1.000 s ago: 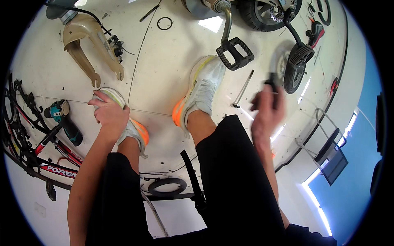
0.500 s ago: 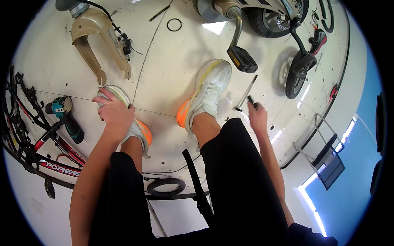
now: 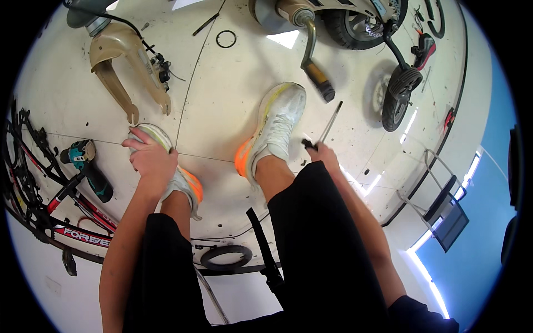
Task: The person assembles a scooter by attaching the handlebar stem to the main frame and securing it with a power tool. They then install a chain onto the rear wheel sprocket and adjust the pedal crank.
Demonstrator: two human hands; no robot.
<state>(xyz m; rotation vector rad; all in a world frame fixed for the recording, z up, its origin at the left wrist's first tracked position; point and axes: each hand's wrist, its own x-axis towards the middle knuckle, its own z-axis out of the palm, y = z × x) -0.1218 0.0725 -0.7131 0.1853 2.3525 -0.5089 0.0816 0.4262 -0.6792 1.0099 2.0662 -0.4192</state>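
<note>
Left fingers [image 3: 145,137] spread on white shoe [image 3: 179,187], right fingers [image 3: 321,150] closed on small black part [image 3: 308,145], near metal rod [image 3: 331,123]

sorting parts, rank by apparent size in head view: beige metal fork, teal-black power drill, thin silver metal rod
Largest: beige metal fork
Next: teal-black power drill
Smallest: thin silver metal rod
</note>
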